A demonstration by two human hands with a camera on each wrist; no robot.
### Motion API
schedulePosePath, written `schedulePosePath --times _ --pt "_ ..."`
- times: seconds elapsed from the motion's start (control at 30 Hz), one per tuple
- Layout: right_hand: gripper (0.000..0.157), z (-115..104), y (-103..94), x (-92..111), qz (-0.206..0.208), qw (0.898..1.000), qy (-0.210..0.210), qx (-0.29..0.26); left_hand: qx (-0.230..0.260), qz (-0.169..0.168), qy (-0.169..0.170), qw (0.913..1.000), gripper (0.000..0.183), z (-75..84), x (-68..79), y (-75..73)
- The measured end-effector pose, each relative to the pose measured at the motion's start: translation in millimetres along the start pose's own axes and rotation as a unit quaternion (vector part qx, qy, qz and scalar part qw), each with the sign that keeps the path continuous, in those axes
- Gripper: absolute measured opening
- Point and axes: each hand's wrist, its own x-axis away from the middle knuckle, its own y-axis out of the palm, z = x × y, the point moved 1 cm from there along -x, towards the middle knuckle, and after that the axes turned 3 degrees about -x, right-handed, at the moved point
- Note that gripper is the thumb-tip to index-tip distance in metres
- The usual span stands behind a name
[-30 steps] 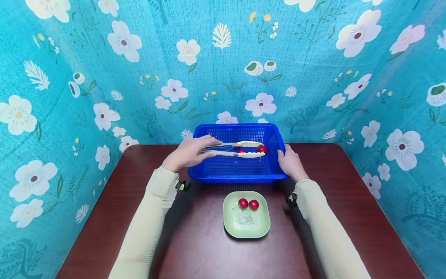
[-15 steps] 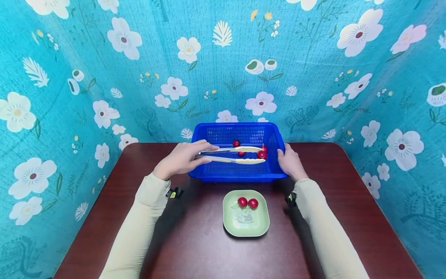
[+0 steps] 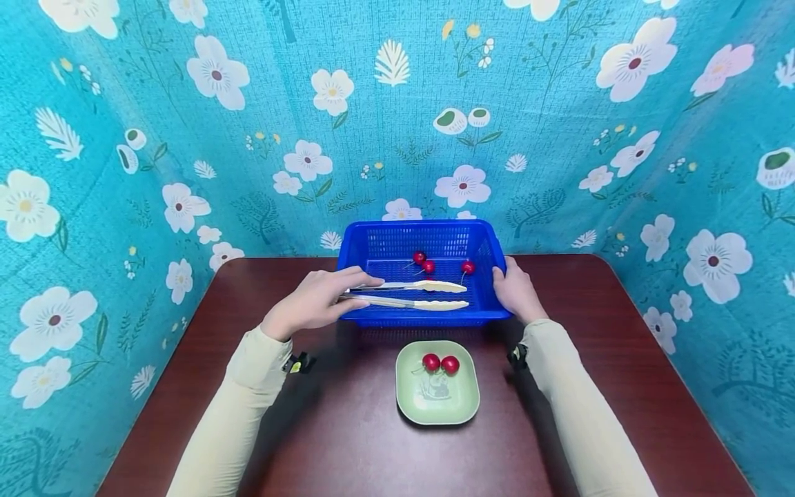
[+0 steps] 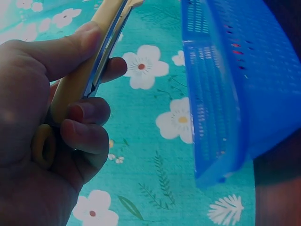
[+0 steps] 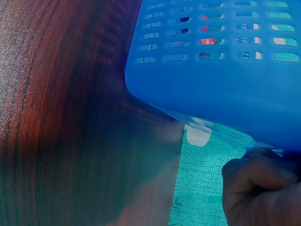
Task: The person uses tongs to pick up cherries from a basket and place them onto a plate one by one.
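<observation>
head view: bright | table (image 3: 397, 455): soft glare, shadows | wrist views: dimmer, softer

basket (image 3: 428, 315): open top, walls around
tongs (image 3: 441, 305): cross near half
left hand (image 3: 313, 301): blocks near-left corner
right hand (image 3: 519, 293): blocks right rim
plate (image 3: 437, 413): narrow gap to basket
curtain (image 3: 397, 138): close behind
</observation>
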Motion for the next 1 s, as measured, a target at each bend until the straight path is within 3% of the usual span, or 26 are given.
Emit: schedulePosePath --times 0.27,0.43,0.63,1.0 --pt "0.057 1 0.0 -3 -0.002 1.0 -0.005 0.003 -0.008 0.007 -0.045 0.9989 0.044 -20.3 -0.2 6.4" --pt "0.057 2 0.3 -2 0.001 1.0 -0.004 0.007 -0.048 -0.001 -0.065 0.9967 0.044 -33.7 -6.6 9.4" --pt "0.056 2 -1.0 -1 0.001 1.0 -0.002 0.004 -0.098 -0.04 -0.069 0.9919 0.043 -39.8 -25.2 11.7" --pt "0.056 0 -0.1 0 0.0 1.0 -0.001 0.003 -0.116 -0.129 -0.101 0.9796 0.042 -42.3 -66.9 15.5"
